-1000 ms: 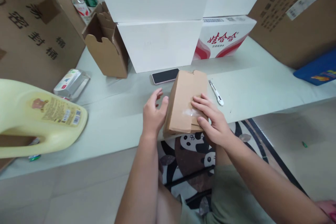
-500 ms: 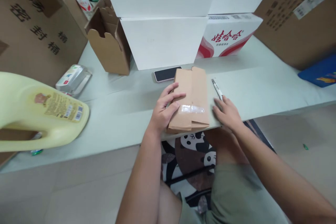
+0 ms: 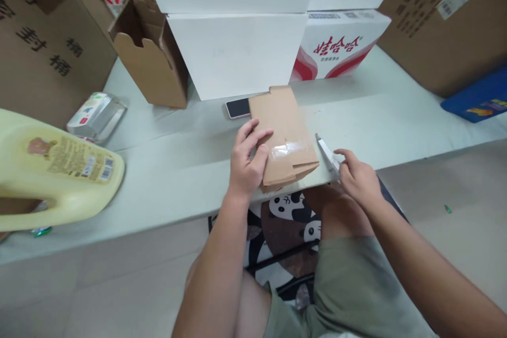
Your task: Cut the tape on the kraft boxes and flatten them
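Note:
A flat brown cardboard box (image 3: 283,129) with clear tape across its near end lies on the pale table (image 3: 178,169), its near end at the table's front edge. My left hand (image 3: 247,161) rests on the box's left side, fingers laid over the cardboard. My right hand (image 3: 356,177) is just right of the box with its fingers curled on the near end of a white utility knife (image 3: 325,150). A phone (image 3: 237,108) lies partly under the box's far end.
White boxes (image 3: 237,53) and a red-and-white carton (image 3: 336,47) stand at the back. An open brown carton (image 3: 148,53) is back left, a yellow jug (image 3: 55,169) and a clear pack (image 3: 95,115) at the left. Large brown boxes flank both sides; a blue item (image 3: 479,99) is right.
My right hand left the top of the box and moved right to the knife, closing on its near end. My left hand moved onto the box, which has turned slightly and now covers part of the phone.

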Demonstrator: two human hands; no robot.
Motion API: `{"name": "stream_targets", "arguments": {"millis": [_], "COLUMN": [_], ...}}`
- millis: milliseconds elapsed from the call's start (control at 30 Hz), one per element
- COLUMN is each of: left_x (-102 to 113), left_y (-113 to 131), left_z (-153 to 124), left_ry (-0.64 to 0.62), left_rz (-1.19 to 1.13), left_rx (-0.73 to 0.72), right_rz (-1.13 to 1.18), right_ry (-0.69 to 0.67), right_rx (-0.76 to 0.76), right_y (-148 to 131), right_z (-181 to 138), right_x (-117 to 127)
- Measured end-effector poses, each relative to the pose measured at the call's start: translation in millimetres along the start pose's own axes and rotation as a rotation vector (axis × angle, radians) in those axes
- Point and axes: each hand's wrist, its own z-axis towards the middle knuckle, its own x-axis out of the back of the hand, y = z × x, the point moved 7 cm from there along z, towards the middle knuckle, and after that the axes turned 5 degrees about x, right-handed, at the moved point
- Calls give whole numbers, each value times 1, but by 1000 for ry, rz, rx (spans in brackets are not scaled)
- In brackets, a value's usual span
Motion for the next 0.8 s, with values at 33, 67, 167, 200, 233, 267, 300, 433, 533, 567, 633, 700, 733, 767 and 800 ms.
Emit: {"name": "stream_targets", "arguments": {"millis": [33, 67, 167, 200, 233, 267, 300, 433, 533, 567, 633, 700, 733, 767, 800], "left_x": [-2, -5, -10, -11, -12, -12, -12, -10, -11, -11, -13, -14, -15, -15, -15], "left_y": [1, 2, 5, 6, 6, 6, 6, 5, 6, 6, 6, 5, 5, 5, 6], "left_z": [-1, -2, -4, -5, -5, -5, -5, -6, -5, -5, -5, -4, -4, -4, -4], "left_ry": [21, 36, 61, 66, 68, 68, 67, 66, 65, 62, 55, 51, 53, 57, 62], "left_rz": [8, 14, 18, 20, 22, 23, 24, 30, 41, 49, 71, 89, 92, 91, 84], "left_rx": [-3, -6, -16, -17, -15, -12, -7, -1, -16, -20, -29, -34, -35, -34, -34], "right_rz": [-1, 1, 15, 21, 36, 75, 151, 842, 1251, 1266, 1129, 905, 814, 753, 721], "right_ry": [-12, -30, -95, -103, -103, -104, -103, -148, -118, -71, 83, 265, 352, 424, 472], "right_rx": [-2, -1, 9, 10, 10, 6, -9, -35, 275, 407, 611, 730, 755, 759, 737], "right_y": [-1, -3, -5, -5, -4, -4, -3, -12, -42, -52, -68, -82, -88, -91, -93], "right_z": [-1, -2, -1, -1, 0, 0, 0, -11, -25, -32, -46, -59, -65, -69, -72], "right_x": [-1, -4, -18, -21, -23, -24, -23, -13, 23, 39, 68, 90, 98, 103, 107]}}
